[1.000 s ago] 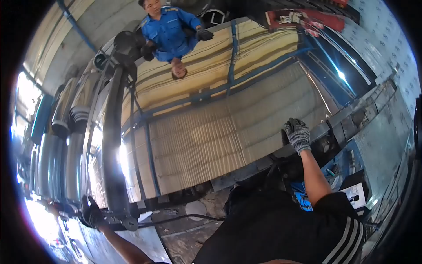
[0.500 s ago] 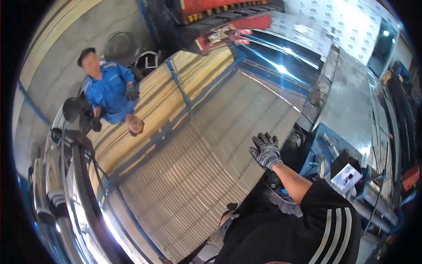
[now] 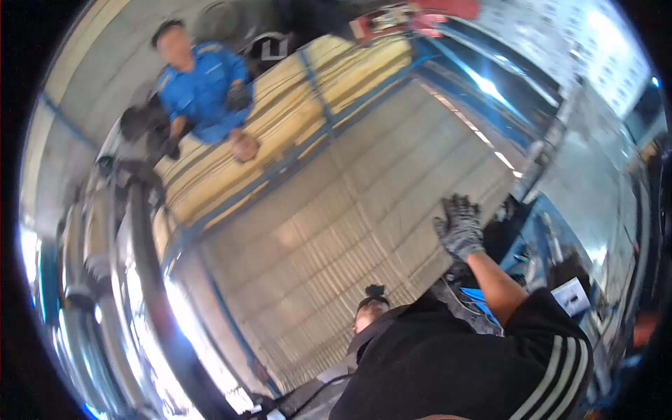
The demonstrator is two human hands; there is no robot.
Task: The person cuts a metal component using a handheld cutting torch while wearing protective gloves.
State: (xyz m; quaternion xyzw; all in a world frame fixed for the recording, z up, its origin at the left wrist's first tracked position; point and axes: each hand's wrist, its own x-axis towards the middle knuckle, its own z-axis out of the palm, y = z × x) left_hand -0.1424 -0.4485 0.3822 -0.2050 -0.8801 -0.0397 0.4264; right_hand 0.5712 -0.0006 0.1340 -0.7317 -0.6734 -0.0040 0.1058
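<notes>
The left hand is lying out of view, so its state cannot be told. A black shirt (image 3: 462, 357) is hiding part of the mirror-polished metal sheet (image 3: 392, 189), which is spanning the middle and reflecting ribbed roofing. The right hand (image 3: 461, 227), in a grey knit glove, is spreading open at its near edge, contact being unclear. Blur is softening a blue-clad co-worker (image 3: 206, 87) beyond.
</notes>
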